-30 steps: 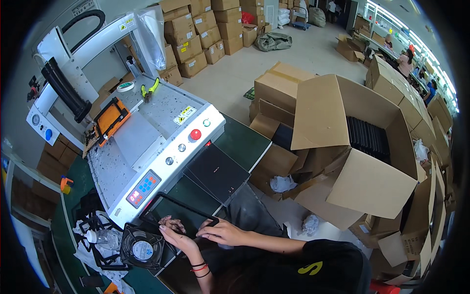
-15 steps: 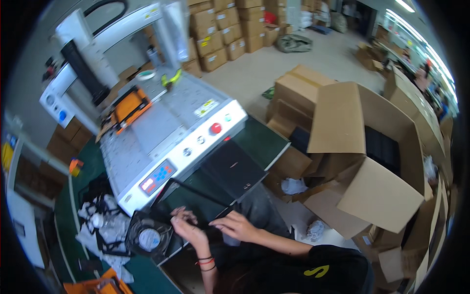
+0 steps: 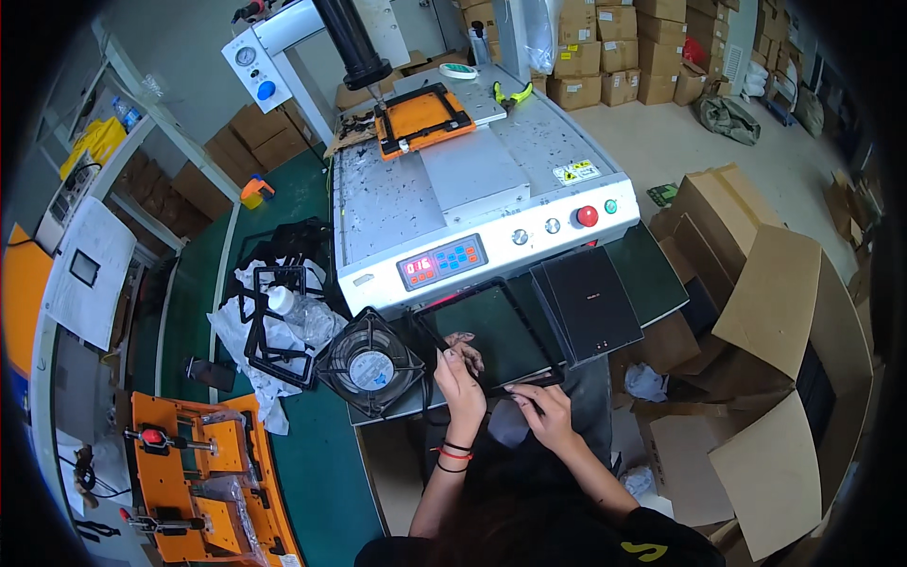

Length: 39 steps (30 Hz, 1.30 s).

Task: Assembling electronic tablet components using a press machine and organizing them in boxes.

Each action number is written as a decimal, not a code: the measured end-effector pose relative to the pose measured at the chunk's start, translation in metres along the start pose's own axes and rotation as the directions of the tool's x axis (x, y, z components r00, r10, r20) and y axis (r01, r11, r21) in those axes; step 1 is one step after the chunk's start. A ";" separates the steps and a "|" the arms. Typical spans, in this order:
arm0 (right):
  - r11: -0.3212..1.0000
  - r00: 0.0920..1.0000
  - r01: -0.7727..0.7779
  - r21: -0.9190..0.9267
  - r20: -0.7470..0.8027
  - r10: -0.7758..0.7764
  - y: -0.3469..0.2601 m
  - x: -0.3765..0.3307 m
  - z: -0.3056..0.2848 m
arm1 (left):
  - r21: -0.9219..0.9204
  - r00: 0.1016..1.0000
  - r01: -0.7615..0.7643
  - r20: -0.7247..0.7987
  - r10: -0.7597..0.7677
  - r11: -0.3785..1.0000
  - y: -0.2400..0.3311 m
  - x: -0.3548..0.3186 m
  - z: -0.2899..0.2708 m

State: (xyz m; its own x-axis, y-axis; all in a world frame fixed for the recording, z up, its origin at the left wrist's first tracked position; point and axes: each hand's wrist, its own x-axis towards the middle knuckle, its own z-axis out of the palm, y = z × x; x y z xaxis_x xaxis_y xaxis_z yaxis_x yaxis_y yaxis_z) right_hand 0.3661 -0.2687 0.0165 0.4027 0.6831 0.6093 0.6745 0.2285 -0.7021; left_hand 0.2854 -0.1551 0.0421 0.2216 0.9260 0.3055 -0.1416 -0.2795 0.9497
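Black and thin, a rectangular frame (image 3: 491,335) lies flat on the green bench top (image 3: 312,472), just in front of the grey machine (image 3: 472,189) with its red button and small control panel. The left hand (image 3: 460,373) rests on the frame's near left edge, fingers curled over it in what looks like a light grip, though the view is too small to be sure. The right hand (image 3: 540,408) pinches the near rail between fingertips. A stack of black panels (image 3: 588,300) sits just right of the frame, a round cooling fan (image 3: 368,364) just left. Open cardboard boxes (image 3: 775,321) stand further right.
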 end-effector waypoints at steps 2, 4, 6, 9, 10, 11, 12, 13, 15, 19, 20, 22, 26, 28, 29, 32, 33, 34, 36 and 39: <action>1.000 1.000 -0.008 0.011 0.009 0.008 0.001 0.000 0.000 | -0.003 1.000 -0.005 0.004 0.005 1.000 -0.002 0.000 0.000; 1.000 1.000 -0.011 0.006 0.009 0.011 0.001 -0.001 -0.001 | -0.009 1.000 -0.010 0.009 0.010 1.000 -0.002 0.000 0.000; 1.000 1.000 -0.013 0.000 0.010 0.013 0.001 -0.001 -0.001 | -0.004 1.000 -0.017 0.005 0.017 1.000 0.000 0.000 0.001; 1.000 1.000 -0.012 0.016 -0.009 0.012 0.003 -0.003 0.000 | -0.013 1.000 -0.011 0.021 0.011 1.000 -0.001 -0.001 0.001; 1.000 1.000 -0.008 0.018 -0.008 0.008 0.004 -0.003 0.000 | 0.010 0.999 -0.003 0.052 0.003 1.000 -0.002 -0.001 0.001; 1.000 1.000 -0.004 0.019 -0.008 0.004 0.004 -0.004 -0.001 | 0.004 0.998 -0.002 0.059 0.001 1.000 -0.003 -0.002 0.000; 1.000 1.000 -0.006 0.011 -0.012 0.006 0.003 -0.004 -0.002 | 0.033 0.998 -0.007 0.057 0.005 0.999 -0.003 -0.002 0.000; 1.000 1.000 -0.016 0.022 -0.002 0.016 0.003 -0.004 -0.002 | 0.062 0.998 -0.015 0.057 0.011 0.998 -0.003 -0.002 -0.001; 0.999 1.000 -0.028 0.025 -0.001 0.028 0.001 -0.003 -0.002 | 0.013 0.999 -0.010 0.047 0.009 1.000 -0.002 -0.003 -0.001; 0.998 0.999 -0.036 0.046 -0.010 0.036 0.002 -0.003 -0.001 | 0.035 0.998 -0.061 -0.003 0.062 0.998 -0.005 -0.003 0.001; 0.998 0.999 -0.044 0.051 -0.014 0.045 0.003 -0.003 -0.001 | 0.030 0.998 -0.065 -0.007 0.065 0.997 -0.004 -0.003 0.001; 0.997 0.998 -0.055 0.054 -0.020 0.056 0.004 -0.004 0.000 | 0.100 0.990 -0.140 -0.018 0.142 0.985 -0.005 -0.002 0.003; 0.998 0.998 -0.049 0.046 -0.047 0.051 0.006 -0.005 -0.001 | 0.132 0.986 -0.166 0.029 0.163 0.977 0.008 -0.002 0.008; 0.998 0.997 -0.056 0.030 -0.057 0.058 0.005 -0.005 -0.002 | 0.170 0.989 -0.147 0.004 0.148 0.974 0.010 -0.003 0.009; 0.998 0.998 -0.055 0.042 -0.033 0.056 0.004 -0.004 -0.001 | 0.187 0.989 -0.142 -0.026 0.149 0.972 0.010 -0.005 0.009; 0.996 0.998 -0.052 0.071 -0.023 0.053 0.004 -0.005 0.000 | 0.091 0.997 -0.077 -0.009 0.079 0.993 -0.001 -0.004 0.001; 0.994 0.999 -0.046 0.101 -0.023 0.049 0.005 -0.004 0.000 | 0.128 0.995 -0.096 -0.007 0.098 0.987 -0.002 -0.003 0.002; 0.993 0.998 -0.051 0.103 -0.021 0.054 0.004 -0.004 -0.001 | 0.120 0.993 -0.118 0.000 0.119 0.986 -0.003 -0.004 0.001; 0.994 0.998 -0.049 0.097 -0.031 0.053 0.005 -0.005 -0.001 | 0.125 0.994 -0.113 0.017 0.112 0.986 0.001 -0.004 0.002; 0.993 0.998 -0.059 0.097 -0.031 0.063 0.003 -0.004 -0.003 | 0.156 0.993 -0.115 0.009 0.115 0.981 -0.009 -0.004 0.000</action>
State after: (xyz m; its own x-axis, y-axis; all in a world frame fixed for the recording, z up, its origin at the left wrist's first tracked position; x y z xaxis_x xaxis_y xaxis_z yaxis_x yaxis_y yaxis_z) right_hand 0.3678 -0.2729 0.0131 0.4633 0.6742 0.5752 0.5859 0.2540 -0.7696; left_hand 0.2862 -0.1566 0.0325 0.2126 0.8854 0.4134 -0.0143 -0.4202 0.9073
